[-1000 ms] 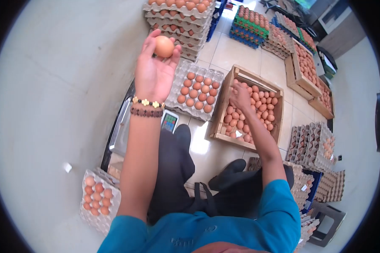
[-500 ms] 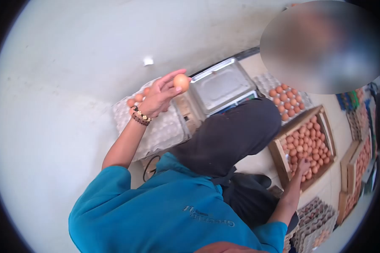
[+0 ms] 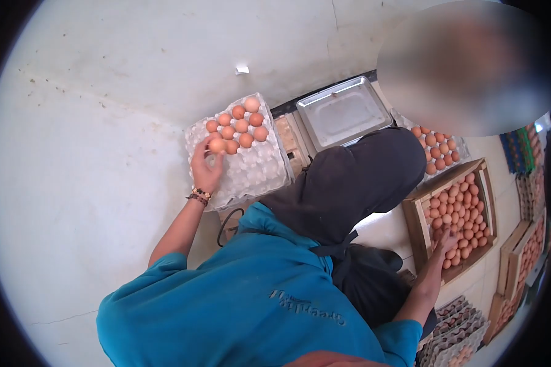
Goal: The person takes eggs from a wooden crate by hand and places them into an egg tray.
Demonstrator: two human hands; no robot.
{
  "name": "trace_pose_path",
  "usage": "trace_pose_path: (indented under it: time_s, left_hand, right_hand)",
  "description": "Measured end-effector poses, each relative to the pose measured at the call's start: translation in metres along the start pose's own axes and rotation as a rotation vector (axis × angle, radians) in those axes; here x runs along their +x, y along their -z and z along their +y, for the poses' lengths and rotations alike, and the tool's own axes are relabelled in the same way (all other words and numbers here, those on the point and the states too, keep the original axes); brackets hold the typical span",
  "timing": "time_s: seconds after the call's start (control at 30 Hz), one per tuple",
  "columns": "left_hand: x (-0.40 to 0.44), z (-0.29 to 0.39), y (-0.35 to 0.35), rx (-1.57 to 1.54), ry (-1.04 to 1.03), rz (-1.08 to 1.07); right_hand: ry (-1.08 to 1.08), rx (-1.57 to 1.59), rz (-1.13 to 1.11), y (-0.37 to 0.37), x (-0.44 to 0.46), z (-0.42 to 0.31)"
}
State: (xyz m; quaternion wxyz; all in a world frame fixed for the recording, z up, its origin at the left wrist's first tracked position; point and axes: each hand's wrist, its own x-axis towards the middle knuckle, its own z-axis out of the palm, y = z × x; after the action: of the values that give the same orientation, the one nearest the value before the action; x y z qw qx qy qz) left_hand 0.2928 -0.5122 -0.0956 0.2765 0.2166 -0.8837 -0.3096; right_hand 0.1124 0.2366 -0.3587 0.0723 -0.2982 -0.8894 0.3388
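Observation:
My left hand [image 3: 206, 166], with bracelets at the wrist, has its fingers round a light-brown egg [image 3: 217, 145] at the near-left edge of a group of eggs. Those eggs sit in the upper part of a grey carton tray [image 3: 251, 172], whose lower cups hold none. On the right, my right hand [image 3: 447, 241] rests over the brown eggs [image 3: 465, 211] in a wooden crate [image 3: 418, 235]. Its fingers look spread on the eggs, and nothing is visibly gripped in them.
A metal scale pan [image 3: 344, 113] lies right of the carton. Beyond my knee [image 3: 379, 165] is another tray with eggs [image 3: 436, 147]. Stacked trays [image 3: 456, 330] stand at lower right, more crates [image 3: 517, 263] at far right. A blurred patch covers the upper right.
The view has swung toward the left-hand tray and scale. My left hand has carried its egg from mid-air down to that tray. My right hand has stayed in the crate, shifting among the eggs.

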Motion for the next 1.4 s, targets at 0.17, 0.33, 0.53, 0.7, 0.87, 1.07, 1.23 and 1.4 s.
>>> trace_pose_path:
  time_s: [0.17, 0.33, 0.53, 0.7, 0.87, 1.07, 1.23, 1.4]
  left_hand:
    - [-0.004, -0.049, 0.008, 0.125, 0.076, -0.033]
    - [-0.011, -0.090, 0.003, 0.342, 0.024, -0.137]
    - [0.008, -0.105, 0.008, 0.311, -0.090, -0.176]
    - [0.027, 0.029, -0.028, 0.263, -0.270, -0.046]
    - [0.044, 0.113, -0.073, 0.076, -0.535, -0.093]
    - [0.052, 0.165, -0.108, -0.077, -0.723, -0.153]
    - [0.066, 0.202, -0.149, -0.348, -0.655, -0.179]
    - [0.054, 0.329, -0.223, -0.477, -0.672, -0.459]
  right_hand:
    - [0.021, -0.156, 0.017, -0.012, 0.025, 0.044]
    - [-0.057, -0.467, -0.055, -0.020, 0.024, 0.064]
    - [-0.137, -0.099, 0.173, -0.008, -0.012, 0.019]
    - [-0.046, -0.537, 0.151, -0.019, -0.026, 0.019]
    - [-0.232, -0.558, -0.014, 0.014, -0.017, -0.038]
    - [-0.171, -0.675, -0.038, -0.004, -0.016, -0.022]
    - [-0.163, -0.627, -0.083, 0.001, -0.010, -0.035]
    - [-0.125, -0.568, 0.018, 0.009, 0.029, -0.089]
